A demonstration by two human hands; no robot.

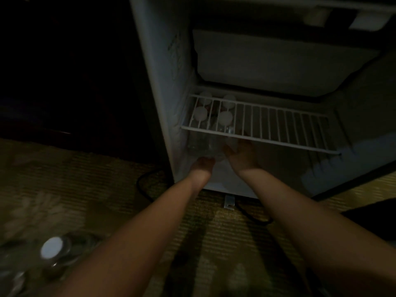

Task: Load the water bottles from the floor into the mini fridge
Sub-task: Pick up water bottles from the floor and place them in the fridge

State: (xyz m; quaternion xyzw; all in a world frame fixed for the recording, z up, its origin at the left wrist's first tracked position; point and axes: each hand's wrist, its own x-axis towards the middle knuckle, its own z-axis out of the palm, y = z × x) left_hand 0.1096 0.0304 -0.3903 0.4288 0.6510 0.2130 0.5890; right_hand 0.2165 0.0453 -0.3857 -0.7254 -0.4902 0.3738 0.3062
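Dim light is cast over a patterned carpet (214,232), on which a white mini fridge (162,61) is seen standing with its door swung open to the right. A pale freezer flap (278,61) is visible across the top of the interior, and a white wire shelf (278,129) is fitted below it.

Four water bottles (226,117) are seen upright under the shelf, at the back left of the lower compartment. They are grouped two by two, and their round white caps show through the wires. Their bodies are clear plastic and nearly lost in the gloom. A further clear bottle (203,144) is made out in front of them, just under the shelf's front edge, its ribbed transparent wall catching faint highlights.

Both bare forearms are stretched into the lower compartment. The left hand (203,165) is placed at the base of the clear bottle, but its fingers are hidden, so its grip cannot be told. The right hand (241,156) is raised just beside the same bottle with the thumb held apart. Whether anything is grasped cannot be told through the blur.

On the carpet at lower left a floor bottle (52,247) is seen, blurred, with a bright white cap. A dark cable (143,185) is looped on the carpet beside the fridge's left corner.
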